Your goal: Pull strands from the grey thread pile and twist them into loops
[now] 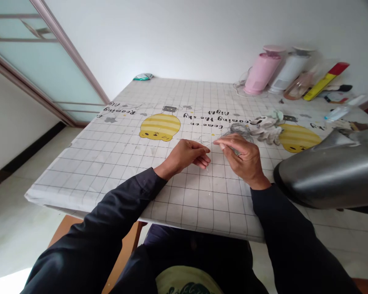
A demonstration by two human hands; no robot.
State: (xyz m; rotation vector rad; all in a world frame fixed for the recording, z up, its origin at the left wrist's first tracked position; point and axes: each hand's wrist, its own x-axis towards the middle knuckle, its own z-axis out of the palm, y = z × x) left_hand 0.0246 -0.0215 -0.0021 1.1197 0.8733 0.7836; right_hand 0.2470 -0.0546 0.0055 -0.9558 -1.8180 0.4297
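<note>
- A fine, pale thread (209,183) hangs over the bench (110,163) from the left hand (188,155), its lower end dangling toward the near edge.
- The left grip is pinched on the thread, thumb against forefinger, the other fingers loosely curled beneath.
- The right hand (245,159) faces it, just beside; its grip is narrow, thumb near forefinger, though whether thread is caught there cannot be told.
- Behind the right hand, and partly hidden by it, lies a grey tangle of wire (241,130).
- Pale work gloves (268,128) lie crumpled just beyond, to the right of the tangle.
- A large metal kettle (328,171) crowds the right side, near the dark right sleeve (282,220).
- Along the wall stand a pink bottle (262,73) and a white bottle (290,71), with a yellow box (325,83) leaning nearby.
- A green packet (143,76) rests at the far left corner.
</note>
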